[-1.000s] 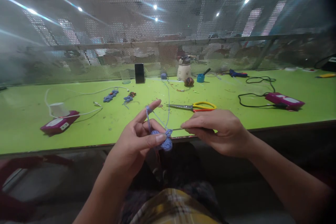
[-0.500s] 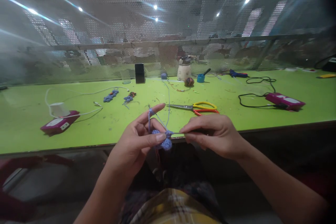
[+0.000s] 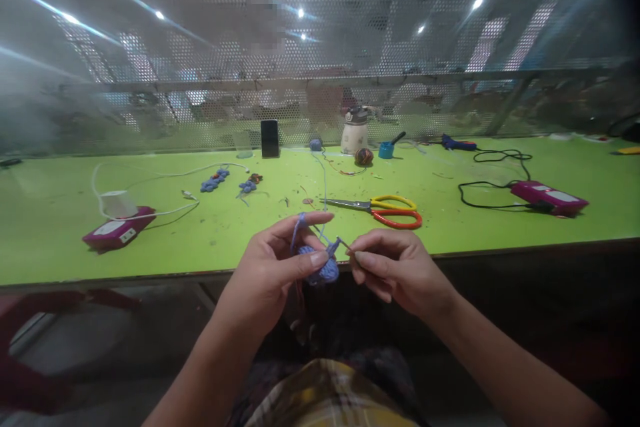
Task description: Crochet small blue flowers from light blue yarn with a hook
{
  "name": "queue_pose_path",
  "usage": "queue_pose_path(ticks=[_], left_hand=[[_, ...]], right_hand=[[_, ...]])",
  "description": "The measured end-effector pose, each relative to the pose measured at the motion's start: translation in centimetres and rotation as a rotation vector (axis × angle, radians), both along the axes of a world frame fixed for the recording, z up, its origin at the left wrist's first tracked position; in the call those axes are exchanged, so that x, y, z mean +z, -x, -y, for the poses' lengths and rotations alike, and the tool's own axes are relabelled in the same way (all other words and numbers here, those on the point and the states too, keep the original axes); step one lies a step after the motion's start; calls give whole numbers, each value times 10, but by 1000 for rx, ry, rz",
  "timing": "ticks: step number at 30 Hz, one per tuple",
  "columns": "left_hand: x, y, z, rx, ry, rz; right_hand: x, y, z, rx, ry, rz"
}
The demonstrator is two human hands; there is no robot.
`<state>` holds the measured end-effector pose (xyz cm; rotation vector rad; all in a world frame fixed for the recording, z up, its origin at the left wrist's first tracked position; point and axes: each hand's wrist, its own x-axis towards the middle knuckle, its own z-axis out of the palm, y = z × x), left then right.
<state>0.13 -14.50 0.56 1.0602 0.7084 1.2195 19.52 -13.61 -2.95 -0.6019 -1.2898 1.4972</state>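
Note:
Between thumb and fingers, my left hand (image 3: 273, 267) pinches a small blue-purple crochet piece (image 3: 327, 271) just over the table's front edge. Yarn of the same colour wraps round the raised index finger, and a strand (image 3: 325, 180) runs back to a small yarn ball (image 3: 315, 145) at the far side. My right hand (image 3: 395, 267) is closed on a thin crochet hook (image 3: 346, 244). The hook's tip is at a loop of yarn drawn up from the piece's right side. Scissors (image 3: 385, 208) with yellow and red handles lie just beyond my hands.
Two blue crocheted pieces (image 3: 215, 180) lie on the green table (image 3: 165, 253) at left. Purple power strips (image 3: 120, 229) sit at both sides with cables. Along the back stand a phone (image 3: 270, 139), a bottle (image 3: 355, 133), a dark multicoloured yarn ball (image 3: 364, 157), a blue pot (image 3: 386, 149) and a glue gun (image 3: 457, 143).
My right hand has tilted, and the hook has gone from lying level in the piece to angling up at its edge with a loop. The whole view has shifted slightly.

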Motion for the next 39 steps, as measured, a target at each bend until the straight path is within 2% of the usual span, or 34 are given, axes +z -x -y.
queue_pose_path(ticks=[3,5,12,22,25,28,31,35,37,39], left_hand=[[-2,-2,0,27,-43,-57],[-2,-3,0,-4,-65,-64],[-2,-4,2,-45,-62,-53],[-3,-5,3,16,-99,-111],[-2,-5,3,-5,-103,-137],[-2,-7,4,-5,-150,-218],[0,-10,7,26,-250,-397],[-1,-15,10,100,-401,-616],[-4,-14,9,158,-430,-625],[-7,-12,6,151,-372,-540]], right_hand=[[-2,10,5,-16,110,-82],[-1,15,8,-38,130,-91],[7,12,14,-87,28,-12],[15,5,12,-68,70,66],[19,1,10,-43,85,124],[26,-3,6,-1,90,210],[30,-4,4,15,80,263],[28,0,0,-25,89,267],[26,2,-1,-66,113,227],[25,5,-1,-91,133,187]])
